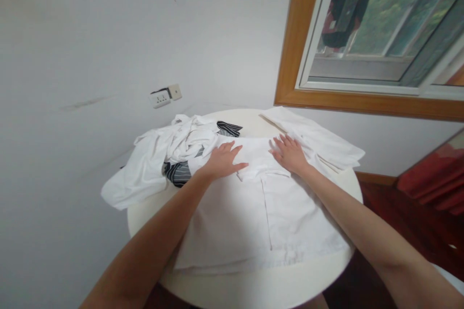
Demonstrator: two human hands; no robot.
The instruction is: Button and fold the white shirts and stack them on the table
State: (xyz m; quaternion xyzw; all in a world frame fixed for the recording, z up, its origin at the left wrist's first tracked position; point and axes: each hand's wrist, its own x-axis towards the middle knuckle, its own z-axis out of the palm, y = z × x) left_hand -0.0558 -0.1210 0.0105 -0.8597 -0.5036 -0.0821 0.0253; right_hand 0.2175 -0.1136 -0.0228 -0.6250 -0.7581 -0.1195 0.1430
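A white garment (235,222) lies spread flat, its lower part toward me, with a vertical seam or slit running down its front. I cannot tell exactly what kind it is. My left hand (224,160) rests palm down on its far left part, fingers spread. On the far right part lies my right hand (290,153), also flat with the fingers apart. Between the hands, a smaller flap of the cloth ends in a short horizontal edge. Neither hand grips anything.
Under the cloth is a round white table (268,292). Crumpled white clothes (145,169) and a black striped cloth (177,174) lie left; a folded white cloth (319,137) lies right. Behind are a wall with a socket (160,99) and a wood-framed window (362,99).
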